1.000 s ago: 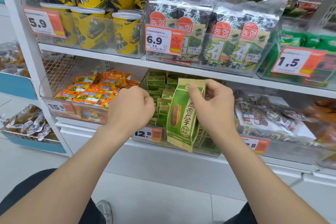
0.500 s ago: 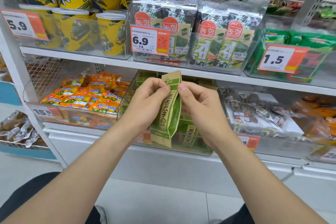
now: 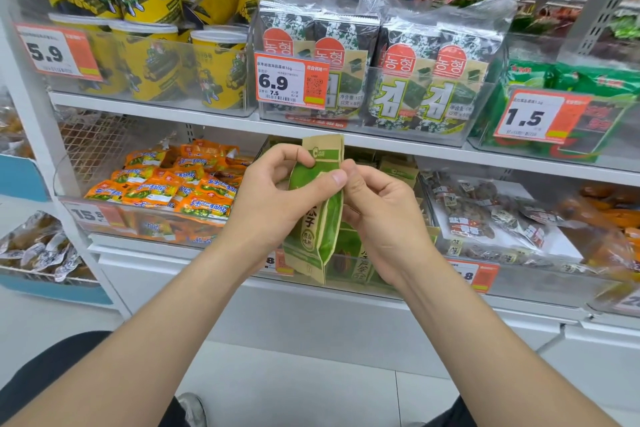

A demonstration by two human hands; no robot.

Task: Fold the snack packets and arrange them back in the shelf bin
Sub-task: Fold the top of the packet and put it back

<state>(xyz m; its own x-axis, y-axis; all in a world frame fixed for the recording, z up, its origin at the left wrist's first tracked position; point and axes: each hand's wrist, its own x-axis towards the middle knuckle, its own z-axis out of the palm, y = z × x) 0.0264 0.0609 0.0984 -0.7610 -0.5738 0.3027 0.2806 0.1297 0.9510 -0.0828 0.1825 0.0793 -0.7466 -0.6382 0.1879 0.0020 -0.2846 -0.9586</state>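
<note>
A green and tan sunflower-seed packet (image 3: 317,232) hangs upright in front of the lower shelf, bent lengthwise so its two sides come together. My left hand (image 3: 273,198) pinches its upper part, thumb across the front. My right hand (image 3: 381,218) grips the packet's right edge from behind, fingers curled. Behind it stands the clear shelf bin (image 3: 349,274) with more of the same green packets (image 3: 398,172) inside, partly hidden by my hands.
Orange snack packets (image 3: 173,184) fill the bin to the left, bagged dark snacks (image 3: 485,215) the bin to the right. Above, a shelf (image 3: 207,114) carries yellow canisters (image 3: 214,69) and seaweed packs (image 3: 415,80). White floor lies below.
My left hand came over from the bin front and took the packet. The flat packet has been turned and bent narrow between both hands, raised a little higher.
</note>
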